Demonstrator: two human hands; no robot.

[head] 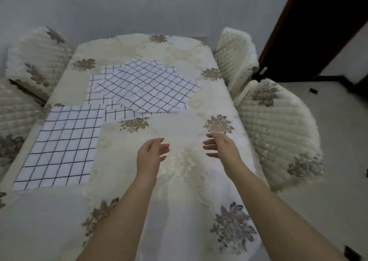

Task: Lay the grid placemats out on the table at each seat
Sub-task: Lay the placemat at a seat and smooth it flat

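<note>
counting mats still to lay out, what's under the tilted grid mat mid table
Under the tilted mat, edges of more grid placemats stick out left and near. Their middles are covered, so the count is unclear.

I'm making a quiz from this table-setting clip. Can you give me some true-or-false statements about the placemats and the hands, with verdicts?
1. One grid placemat lies flat by itself on the left side of the table. True.
2. The left hand grips a placemat. False: its fingers are relaxed and hold nothing.
3. Several placemats overlap in a pile mid-table. True.
4. The right hand presses on the pile. False: it is apart from the pile, nearer the camera, and holds nothing.
</note>
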